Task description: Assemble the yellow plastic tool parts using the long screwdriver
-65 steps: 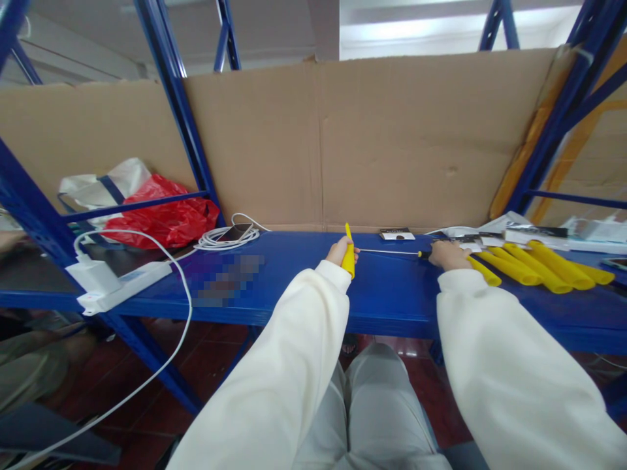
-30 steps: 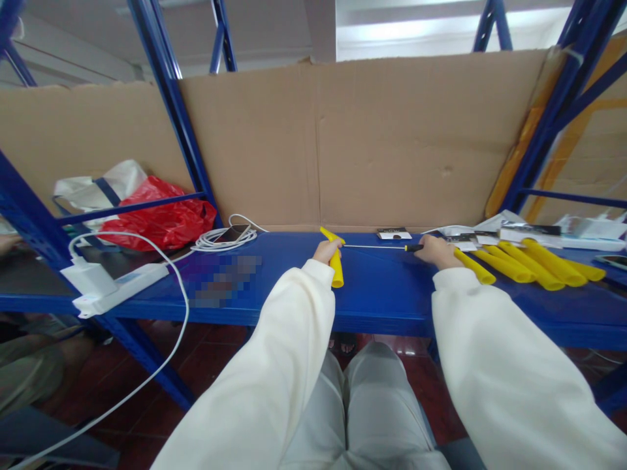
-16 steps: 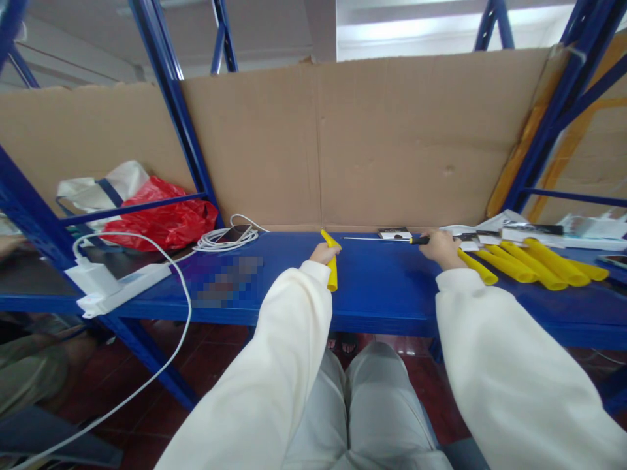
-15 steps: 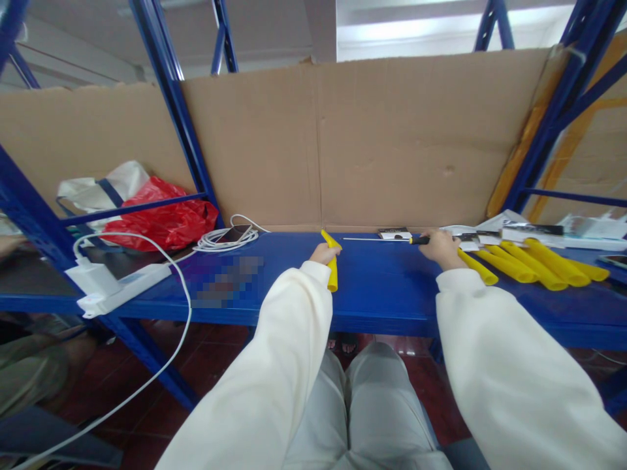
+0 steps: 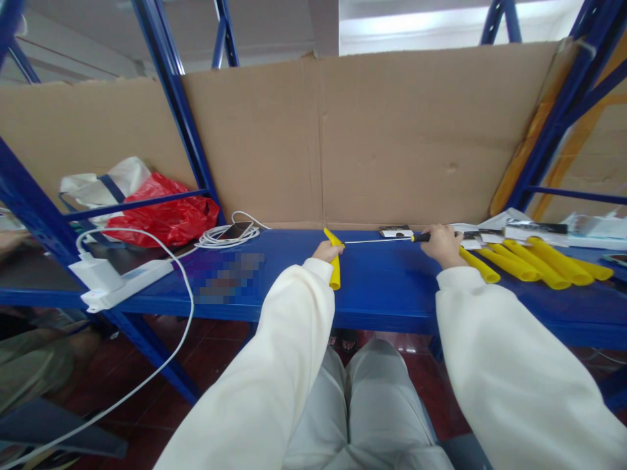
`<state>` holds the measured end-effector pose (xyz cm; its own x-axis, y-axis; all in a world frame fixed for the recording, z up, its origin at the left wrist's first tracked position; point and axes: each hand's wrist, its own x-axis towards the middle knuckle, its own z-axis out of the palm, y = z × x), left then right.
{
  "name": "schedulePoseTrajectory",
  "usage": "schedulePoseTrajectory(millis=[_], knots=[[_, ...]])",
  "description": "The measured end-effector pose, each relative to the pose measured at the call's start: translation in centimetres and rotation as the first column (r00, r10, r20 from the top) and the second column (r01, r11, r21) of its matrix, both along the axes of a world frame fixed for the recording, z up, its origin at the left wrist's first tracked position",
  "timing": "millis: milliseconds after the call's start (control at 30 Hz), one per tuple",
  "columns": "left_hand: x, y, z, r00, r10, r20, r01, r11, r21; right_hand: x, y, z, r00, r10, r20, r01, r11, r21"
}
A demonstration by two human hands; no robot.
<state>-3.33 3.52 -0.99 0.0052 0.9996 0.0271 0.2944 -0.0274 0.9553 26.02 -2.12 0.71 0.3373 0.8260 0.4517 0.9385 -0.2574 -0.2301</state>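
Note:
My left hand [image 5: 327, 250] is closed around a yellow tube [image 5: 335, 277], held tilted over the blue bench. My right hand [image 5: 441, 245] grips the black and yellow handle of a long thin screwdriver [image 5: 392, 239]. Its metal shaft points left, and the tip reaches the yellow tube beside my left fingers. Whether the tip has entered the tube is too small to tell. Just right of my right hand lie several more yellow tubes [image 5: 543, 264], side by side. A small black and white packet [image 5: 396, 231] rests behind the screwdriver shaft.
A white power strip [image 5: 132, 284] with a plugged-in adapter and trailing cord sits on the left. Near it are a coiled white cable [image 5: 220, 238] and a red plastic bag [image 5: 164, 212]. Cardboard [image 5: 392, 137] stands along the back. Blue rack posts [image 5: 179, 111] rise at both sides.
The screwdriver tip has come closer to the yellow tube and now meets it. Both hands keep their holds, and the view has shifted slightly.

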Motion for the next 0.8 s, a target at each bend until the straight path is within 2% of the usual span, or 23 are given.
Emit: schedulePoseTrajectory(millis=[800], knots=[[-0.09,-0.62,0.44,0.999,0.013,-0.051,-0.012,1.000,0.005,0.64,0.60,-0.33,1.000,0.024,0.008,-0.024,1.000,0.012]])
